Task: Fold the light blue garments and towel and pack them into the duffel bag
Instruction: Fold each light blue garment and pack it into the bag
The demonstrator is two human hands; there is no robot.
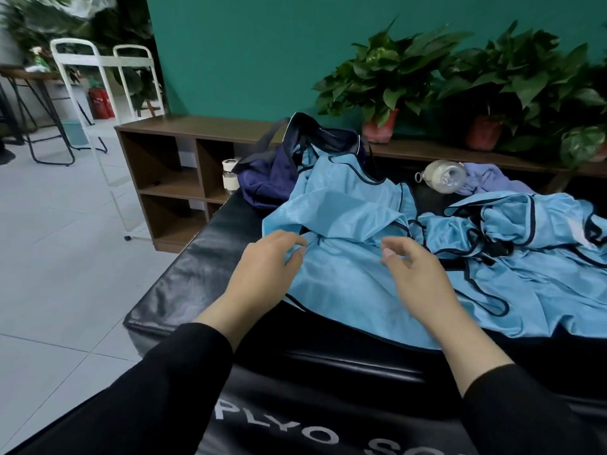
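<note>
I saw the navy duffel bag (267,178) at 11 o'clock on the black padded bench (184,267), with a small white-capped bottle (229,175) just left of it. My left hand (262,270) rested on the near light blue garment (345,224), fingers curled, pinching a fold. My right hand (417,274) hovered above that cloth, fingers loosely spread. At 2 o'clock lay the second light blue garment (542,254); beyond it lay a clear bottle (445,175) and the lavender towel (489,182).
</note>
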